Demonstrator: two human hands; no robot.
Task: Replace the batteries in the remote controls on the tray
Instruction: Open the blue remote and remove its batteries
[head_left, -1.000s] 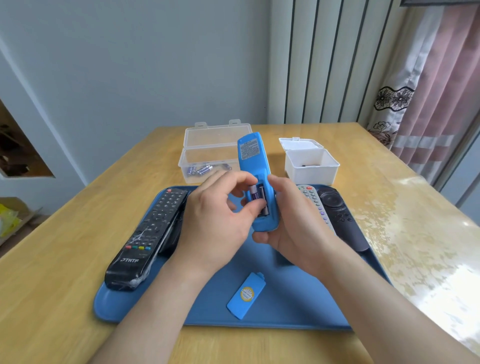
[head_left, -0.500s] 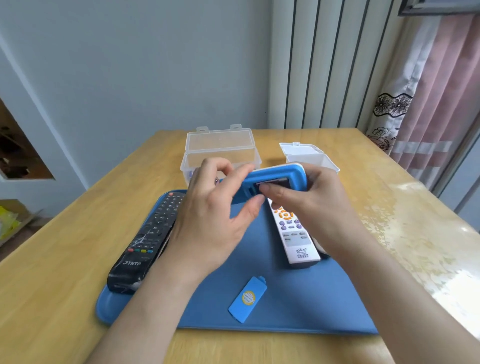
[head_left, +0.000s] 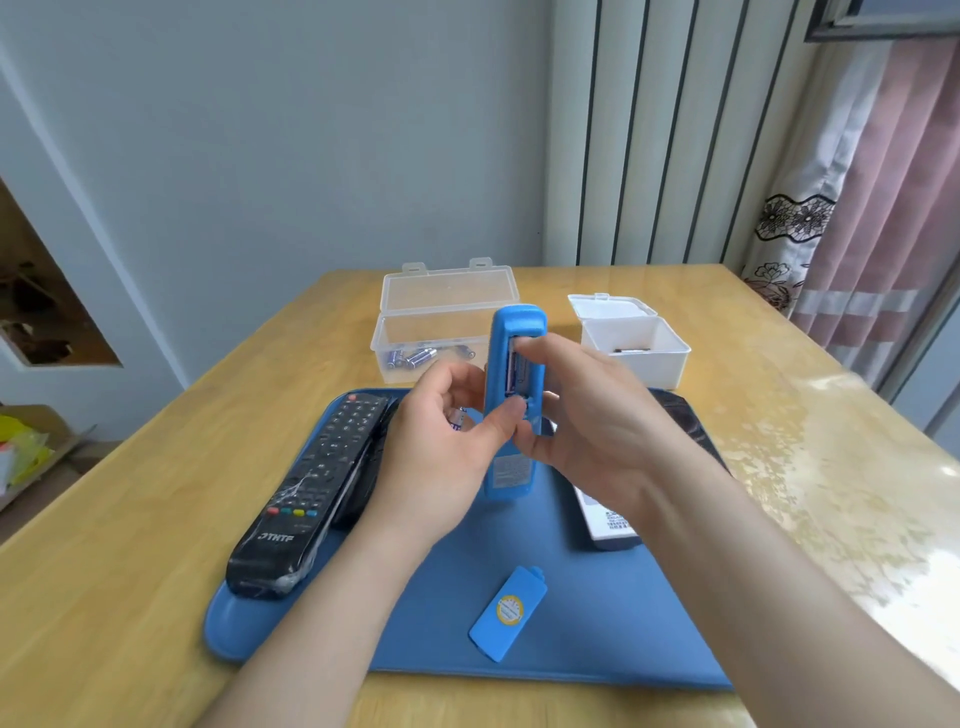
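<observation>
I hold a blue remote (head_left: 511, 395) upright over the blue tray (head_left: 597, 623), its back towards me. Its battery bay is open and a battery (head_left: 519, 371) sits inside. My right hand (head_left: 587, 421) grips the remote from the right, with a fingertip on the top end of the bay. My left hand (head_left: 447, 441) is curled around a loose battery (head_left: 457, 418), and its thumb presses the lower end of the bay. The blue battery cover (head_left: 509, 613) lies flat on the tray in front of me.
A black remote (head_left: 306, 488) lies on the tray's left side. A white remote (head_left: 608, 519) and a dark one (head_left: 685, 421) lie on the right, partly under my right arm. Behind the tray stand a clear open box (head_left: 441, 332) with batteries and a white open box (head_left: 636, 345).
The blue remote has been turned end over end: the open bay was low a second ago and is now at the top. My left hand now holds a loose battery.
</observation>
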